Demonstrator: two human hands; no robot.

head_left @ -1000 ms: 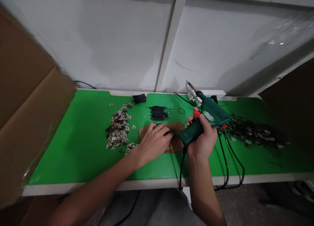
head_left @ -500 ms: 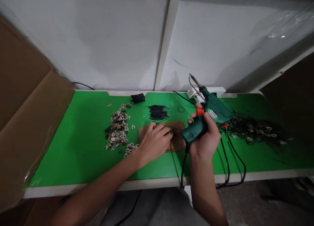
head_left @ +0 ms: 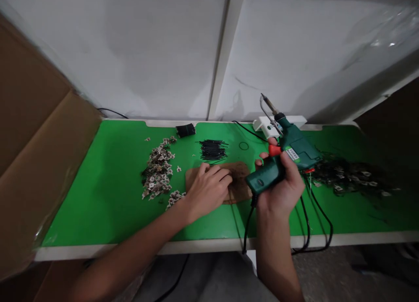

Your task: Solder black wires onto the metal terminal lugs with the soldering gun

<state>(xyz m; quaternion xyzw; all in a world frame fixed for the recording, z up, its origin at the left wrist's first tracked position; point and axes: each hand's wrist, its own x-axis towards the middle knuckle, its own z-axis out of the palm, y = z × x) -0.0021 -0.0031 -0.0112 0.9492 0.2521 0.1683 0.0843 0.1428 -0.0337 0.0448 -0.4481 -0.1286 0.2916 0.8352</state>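
My right hand (head_left: pixel 283 184) is wrapped round the grip of a green soldering gun (head_left: pixel 299 147) with a red trigger, its metal tip pointing up and away from the board. My left hand (head_left: pixel 211 186) rests over a brown board (head_left: pixel 240 193), fingers curled down and closed. Whatever those fingers hold is hidden beneath them. Just beyond the left hand lies a pile of short black wires (head_left: pixel 212 150). To its left is a heap of small whitish metal parts (head_left: pixel 159 171), with a smaller cluster (head_left: pixel 176 198) beside the wrist.
A tied bundle of black wires (head_left: pixel 185 130) lies at the back. On the right is a tangled pile of wired parts (head_left: pixel 356 175). A white power strip (head_left: pixel 266 125) stands by the wall. Cardboard (head_left: pixel 42 153) borders the left side, and black cables hang over the front edge.
The soldering gun and my right hand have shifted slightly right. A thin dark piece seen at my left fingertips before is no longer distinct; that hand stays over the board.
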